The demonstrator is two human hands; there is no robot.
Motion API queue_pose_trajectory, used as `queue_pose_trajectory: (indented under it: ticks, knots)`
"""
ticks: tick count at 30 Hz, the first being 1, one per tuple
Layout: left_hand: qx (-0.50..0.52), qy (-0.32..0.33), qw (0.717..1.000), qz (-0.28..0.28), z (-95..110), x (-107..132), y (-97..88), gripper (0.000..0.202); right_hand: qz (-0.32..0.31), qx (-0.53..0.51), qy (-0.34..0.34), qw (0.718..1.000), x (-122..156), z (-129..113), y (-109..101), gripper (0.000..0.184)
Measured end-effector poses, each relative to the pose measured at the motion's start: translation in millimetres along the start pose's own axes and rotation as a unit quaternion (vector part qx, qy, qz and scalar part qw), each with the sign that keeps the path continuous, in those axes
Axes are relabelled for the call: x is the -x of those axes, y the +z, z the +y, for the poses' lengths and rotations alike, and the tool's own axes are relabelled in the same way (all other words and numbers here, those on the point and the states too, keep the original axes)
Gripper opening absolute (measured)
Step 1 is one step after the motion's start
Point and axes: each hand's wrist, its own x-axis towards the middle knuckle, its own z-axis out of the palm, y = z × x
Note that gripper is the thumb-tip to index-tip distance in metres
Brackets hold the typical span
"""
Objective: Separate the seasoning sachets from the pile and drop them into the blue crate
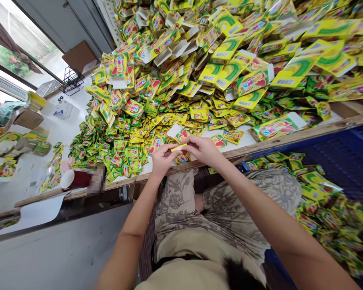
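Note:
My left hand (161,161) and my right hand (204,150) meet at the table's front edge. Between them they pinch a small yellow carton (179,147), seen narrow side on, with its far faces hidden. Just behind the fingers is a printed carton with a white flap (175,131). Small yellow sachets (166,119) lie heaped beyond my hands, and green sachets (121,155) are piled to the left. A flat green and yellow carton (279,127) rests on the edge to the right.
A large heap of yellow cartons (226,50) covers the table's back. A dark red cup (77,179) lies at the front left, near a wire rack (71,80) farther back. On the right below, a blue crate (347,157) holds packed cartons. The wooden edge (241,152) borders the table.

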Motion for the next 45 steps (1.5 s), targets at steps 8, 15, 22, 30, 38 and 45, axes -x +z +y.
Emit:
queue_pose_trajectory:
  ticks: [8,15,22,30,38,45]
  knots:
    - [0.023,-0.009,1.0,0.018,1,-6,2.8,0.02,0.012,-0.042,0.026,0.999,-4,3,2,0.022]
    - [-0.017,0.045,0.999,-0.015,-1,-6,-5.2,0.015,0.006,-0.013,0.004,1.0,-6,2,-3,0.023]
    - [-0.06,0.118,0.99,-0.044,-5,0,-10.9,0.018,0.016,0.02,-0.079,0.997,7,18,-1,0.018]
    - [-0.109,0.209,0.971,-0.036,-14,2,-10.2,0.022,0.036,0.064,-0.132,0.988,13,21,6,0.018]
    - [0.045,0.074,0.996,0.014,-20,7,2.1,0.018,0.028,0.057,-0.091,0.994,19,20,11,0.024]
    - [0.035,0.126,0.99,-0.055,-13,-3,-5.3,0.008,0.04,0.03,-0.08,0.996,18,21,15,0.024]
